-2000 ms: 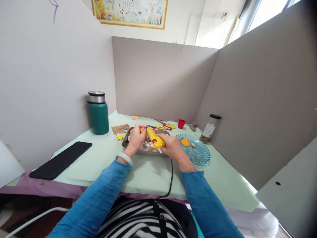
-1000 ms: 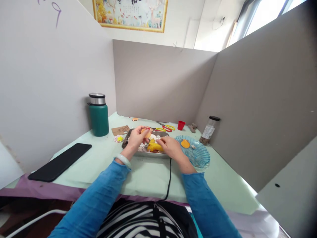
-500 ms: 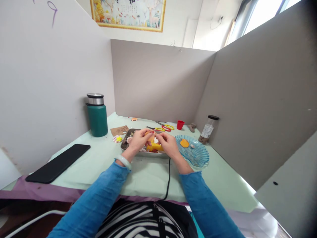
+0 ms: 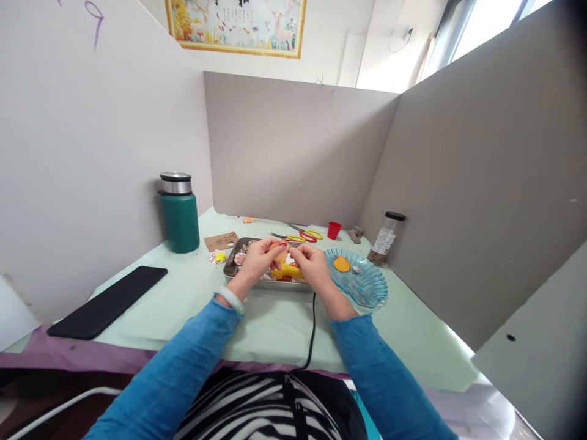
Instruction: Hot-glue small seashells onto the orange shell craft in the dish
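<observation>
My left hand (image 4: 257, 260), with a pale bangle at the wrist, pinches a small orange piece (image 4: 277, 253) above a metal tray (image 4: 257, 285). Something small and red shows at the top of that piece. The fingertips of my right hand (image 4: 312, 264) are closed close to its right side; whatever they grip is too small to make out. Beneath my hands, a yellow tool (image 4: 288, 272) that looks like a glue gun lies in the tray among shells and other small pieces. A black cord (image 4: 313, 330) runs from the tray toward me.
Right of the tray is a blue scalloped plate (image 4: 373, 284) bearing an orange disc (image 4: 342, 264). Scissors (image 4: 308, 236), a red cup (image 4: 334, 230) and a lidded jar (image 4: 386, 239) stand behind. Leftward are a green bottle (image 4: 180, 223), a cardboard piece (image 4: 220, 241) and a black slab (image 4: 110, 301). Partitions enclose the table.
Both hands stay over the tray with only slight finger movement around the orange piece. Nothing else has visibly moved.
</observation>
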The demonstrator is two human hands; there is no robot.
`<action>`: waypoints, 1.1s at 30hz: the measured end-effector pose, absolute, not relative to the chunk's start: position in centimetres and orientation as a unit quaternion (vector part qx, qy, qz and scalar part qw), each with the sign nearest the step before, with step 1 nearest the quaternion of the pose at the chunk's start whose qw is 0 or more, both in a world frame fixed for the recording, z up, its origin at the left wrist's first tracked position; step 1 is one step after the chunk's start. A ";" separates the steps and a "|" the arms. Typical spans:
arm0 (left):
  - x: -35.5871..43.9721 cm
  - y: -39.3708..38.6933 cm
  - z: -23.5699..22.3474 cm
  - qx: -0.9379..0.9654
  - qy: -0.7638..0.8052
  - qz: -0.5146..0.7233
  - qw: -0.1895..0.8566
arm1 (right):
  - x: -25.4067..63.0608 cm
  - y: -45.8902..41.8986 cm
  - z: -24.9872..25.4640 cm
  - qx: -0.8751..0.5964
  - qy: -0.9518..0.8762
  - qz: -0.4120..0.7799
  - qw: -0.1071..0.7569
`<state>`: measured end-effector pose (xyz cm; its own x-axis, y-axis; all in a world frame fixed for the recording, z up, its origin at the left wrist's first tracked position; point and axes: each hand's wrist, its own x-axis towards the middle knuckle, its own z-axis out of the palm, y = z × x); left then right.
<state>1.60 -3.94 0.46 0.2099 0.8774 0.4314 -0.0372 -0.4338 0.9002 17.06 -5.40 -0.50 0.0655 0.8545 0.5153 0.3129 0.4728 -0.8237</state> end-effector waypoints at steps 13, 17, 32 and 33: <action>1.6 -4.1 0.8 0.598 0.320 0.557 0.479 | 17.0 -5.3 -0.9 -0.470 -0.658 0.186 0.558; 1.7 -4.3 0.8 0.577 0.291 0.565 0.514 | 16.7 -5.8 -0.9 -0.462 -0.699 0.132 0.530; 1.0 -3.0 0.5 0.668 0.299 0.552 0.400 | 16.9 -5.5 -1.8 -0.459 -0.731 -0.064 0.501; 1.0 -2.9 0.4 0.679 0.304 0.550 0.381 | 16.9 -5.5 -1.7 -0.460 -0.730 -0.065 0.501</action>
<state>1.01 -2.88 0.40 0.2110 0.8312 0.5144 -0.0062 -0.5251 0.8510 16.85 -5.55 -1.74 -0.0748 0.6066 0.7915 0.7376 0.5678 -0.3655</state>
